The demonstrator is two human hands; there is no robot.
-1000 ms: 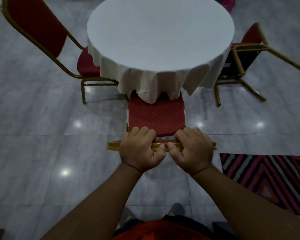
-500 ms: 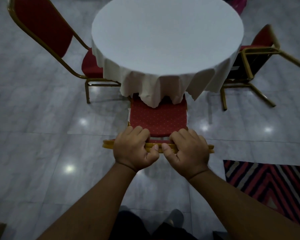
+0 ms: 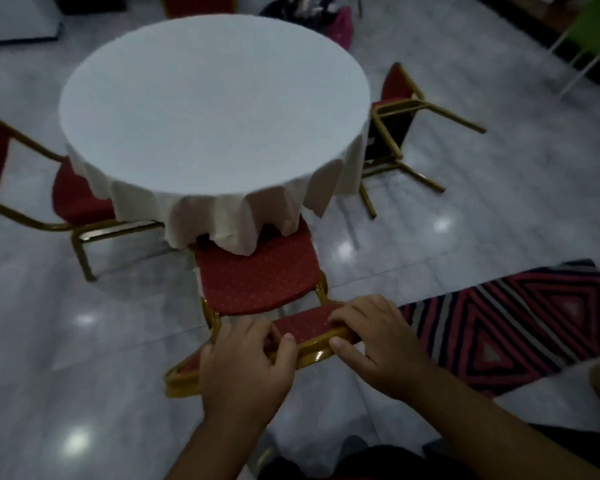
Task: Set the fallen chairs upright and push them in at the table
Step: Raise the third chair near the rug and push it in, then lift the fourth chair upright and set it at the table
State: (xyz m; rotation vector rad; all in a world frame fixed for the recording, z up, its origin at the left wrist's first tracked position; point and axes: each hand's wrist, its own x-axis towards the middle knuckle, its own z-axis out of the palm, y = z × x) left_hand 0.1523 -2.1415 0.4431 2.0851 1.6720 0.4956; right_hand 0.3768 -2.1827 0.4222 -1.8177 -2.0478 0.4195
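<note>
A round table (image 3: 211,109) under a white cloth stands in the middle. Right in front of me is an upright red chair with a gold frame (image 3: 257,275), its seat partly under the cloth's hem. My left hand (image 3: 246,365) and my right hand (image 3: 371,344) both grip the top rail of its backrest. A second red chair (image 3: 73,192) stands upright at the table's left. A third red chair (image 3: 395,123) lies tipped over at the table's right, its gold legs sticking out sideways.
A striped red, black and white rug (image 3: 520,320) lies on the marble floor at the right. A pink bag (image 3: 340,22) sits behind the table. A green chair with white legs (image 3: 589,39) is at the far right corner.
The view has swung left and tilted. The chair in my hands now sits at an angle to the table, and my hands are spread a little wider on the backrest.
</note>
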